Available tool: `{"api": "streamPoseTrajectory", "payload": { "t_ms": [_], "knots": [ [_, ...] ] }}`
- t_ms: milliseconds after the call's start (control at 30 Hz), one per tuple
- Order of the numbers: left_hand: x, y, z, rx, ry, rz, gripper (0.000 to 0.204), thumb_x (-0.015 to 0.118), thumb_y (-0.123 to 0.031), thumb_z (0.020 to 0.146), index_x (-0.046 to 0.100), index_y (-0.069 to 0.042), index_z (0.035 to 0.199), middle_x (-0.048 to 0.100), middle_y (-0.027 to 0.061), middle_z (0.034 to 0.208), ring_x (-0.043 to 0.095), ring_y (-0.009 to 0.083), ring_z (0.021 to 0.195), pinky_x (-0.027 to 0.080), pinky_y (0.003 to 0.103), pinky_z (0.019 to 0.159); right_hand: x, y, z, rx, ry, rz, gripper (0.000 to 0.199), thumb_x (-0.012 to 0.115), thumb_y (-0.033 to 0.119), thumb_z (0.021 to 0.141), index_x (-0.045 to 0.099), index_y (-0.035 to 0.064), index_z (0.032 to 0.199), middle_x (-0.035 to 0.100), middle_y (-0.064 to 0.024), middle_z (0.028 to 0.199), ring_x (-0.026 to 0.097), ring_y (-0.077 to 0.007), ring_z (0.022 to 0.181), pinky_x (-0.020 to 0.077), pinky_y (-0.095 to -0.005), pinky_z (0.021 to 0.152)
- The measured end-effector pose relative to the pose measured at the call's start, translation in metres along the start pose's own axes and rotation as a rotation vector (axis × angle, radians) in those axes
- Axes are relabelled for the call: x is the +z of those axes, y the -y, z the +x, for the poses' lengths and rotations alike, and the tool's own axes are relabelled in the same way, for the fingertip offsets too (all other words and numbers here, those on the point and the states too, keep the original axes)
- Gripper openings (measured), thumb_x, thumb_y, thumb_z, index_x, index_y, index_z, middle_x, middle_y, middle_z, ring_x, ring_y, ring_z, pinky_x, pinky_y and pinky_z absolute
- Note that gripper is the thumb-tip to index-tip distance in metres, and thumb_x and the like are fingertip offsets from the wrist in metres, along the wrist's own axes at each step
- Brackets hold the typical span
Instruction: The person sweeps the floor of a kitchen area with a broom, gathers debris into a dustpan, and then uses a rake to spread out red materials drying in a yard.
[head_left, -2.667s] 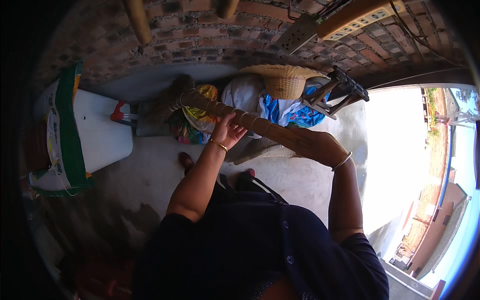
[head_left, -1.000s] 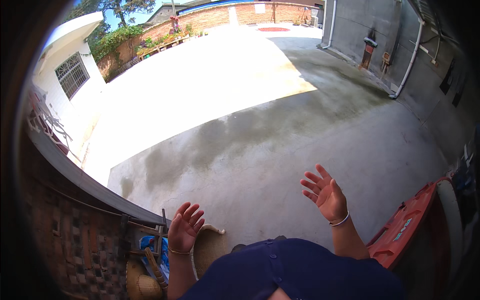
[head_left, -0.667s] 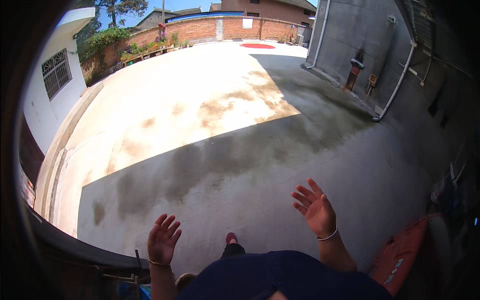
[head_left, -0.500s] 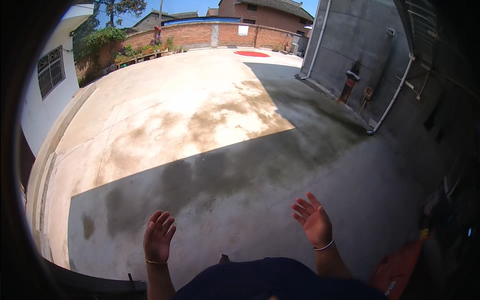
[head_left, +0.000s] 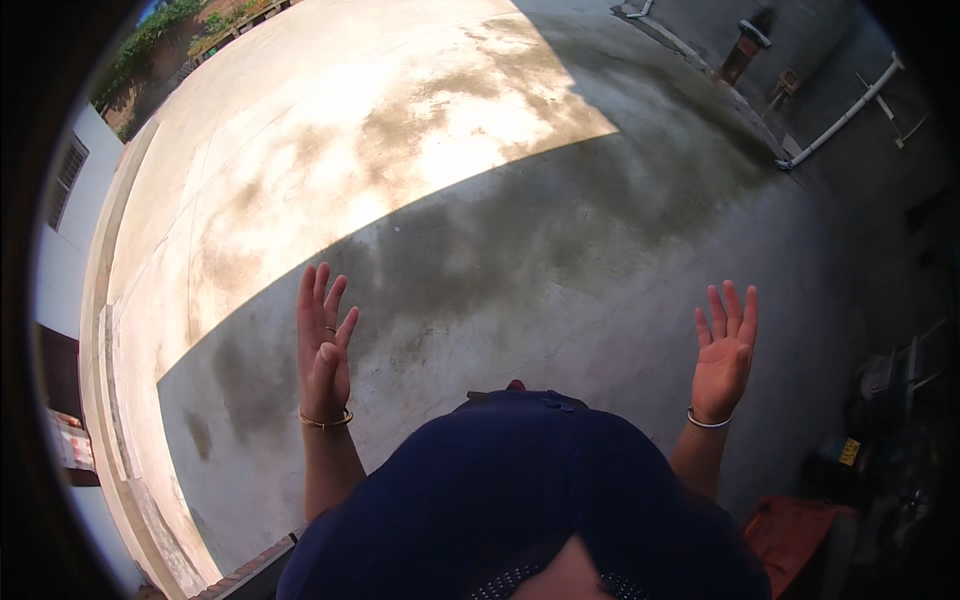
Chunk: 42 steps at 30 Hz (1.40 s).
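My left hand [head_left: 324, 355] is raised over the concrete ground, fingers stretched upward and thumb folded toward the palm. It holds nothing. A ring and a gold bracelet [head_left: 326, 420] show on it. Level with it on the other side, my right hand [head_left: 724, 355] is held up with its fingers extended, also holding nothing. A silver bangle [head_left: 710, 421] circles that wrist. Neither hand touches any object. Between my forearms is my dark blue top [head_left: 500, 480].
The concrete yard [head_left: 560, 260] is part sunlit, part shaded, with damp patches. A raised ledge [head_left: 115, 380] runs along the white building at left. A white drainpipe [head_left: 845, 115] follows the dark wall at right. Something red [head_left: 795, 540] sits at lower right near dark clutter.
The view has tilted down, so the brick wall and sky have mostly left it. My hands are farther apart and appear higher, with fingers straighter.
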<state>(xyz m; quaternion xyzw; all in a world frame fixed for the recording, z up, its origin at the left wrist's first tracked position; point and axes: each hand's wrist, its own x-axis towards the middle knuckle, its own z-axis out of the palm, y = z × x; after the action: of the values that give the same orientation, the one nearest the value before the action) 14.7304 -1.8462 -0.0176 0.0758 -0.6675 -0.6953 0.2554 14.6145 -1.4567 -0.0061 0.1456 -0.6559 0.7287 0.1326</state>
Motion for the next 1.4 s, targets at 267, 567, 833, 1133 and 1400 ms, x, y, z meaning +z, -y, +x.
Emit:
{"api": "streamPoseTrajectory", "payload": {
  "t_ms": [267,567,833,1133,1400],
  "knots": [
    [0.019,0.075,0.197,0.056,-0.213,0.17,0.113,0.065,-0.069,0.057,0.013,-0.013,0.141,0.016,0.0136,0.144,0.02,0.0321,0.132,0.02,0.051,0.103,0.084,-0.121,0.245,-0.027,0.18,-0.011,0.094,0.055,0.06,0.075,0.015,0.0041,0.139,0.031,-0.0163,0.136,0.033,-0.029,0.125,0.0275,-0.0413,0.101],
    [0.053,0.206,0.527,0.002,-0.147,0.064,0.117,0.068,-0.068,0.055,0.011,-0.012,0.141,0.014,0.0148,0.145,0.018,0.0316,0.132,0.021,0.049,0.103,0.196,-0.314,0.497,0.08,0.194,0.011,0.103,0.06,0.063,0.068,0.013,0.0049,0.139,0.028,-0.0155,0.138,0.031,-0.0294,0.126,0.028,-0.0421,0.101],
    [0.119,0.336,0.892,0.011,0.277,-0.259,0.124,0.072,-0.064,0.052,0.004,-0.013,0.141,0.007,0.018,0.145,0.02,0.0362,0.131,0.026,0.045,0.101,0.269,-0.478,0.772,0.148,0.079,0.146,0.109,0.064,0.064,0.064,0.01,0.0084,0.14,0.025,-0.0135,0.14,0.03,-0.0307,0.127,0.0302,-0.044,0.099],
    [0.034,0.393,1.219,-0.076,-0.223,-0.035,0.123,0.07,-0.066,0.053,0.006,-0.008,0.141,0.015,0.0164,0.144,0.029,0.0317,0.127,0.031,0.035,0.1,0.593,-0.611,1.169,0.181,0.607,0.408,0.109,0.072,0.052,0.062,0.01,0.0093,0.141,0.026,-0.0183,0.139,0.034,-0.0327,0.125,0.0317,-0.0415,0.099],
    [0.012,0.487,1.6,0.034,-0.125,-0.246,0.113,0.072,-0.054,0.062,0.005,-0.008,0.141,0.016,0.0191,0.142,0.031,0.0332,0.126,0.031,0.04,0.1,0.743,-0.774,1.412,0.345,0.507,0.41,0.1,0.073,0.043,0.067,0.014,0.0076,0.14,0.029,-0.0184,0.137,0.037,-0.0326,0.123,0.0354,-0.0395,0.097]
  ]
}}
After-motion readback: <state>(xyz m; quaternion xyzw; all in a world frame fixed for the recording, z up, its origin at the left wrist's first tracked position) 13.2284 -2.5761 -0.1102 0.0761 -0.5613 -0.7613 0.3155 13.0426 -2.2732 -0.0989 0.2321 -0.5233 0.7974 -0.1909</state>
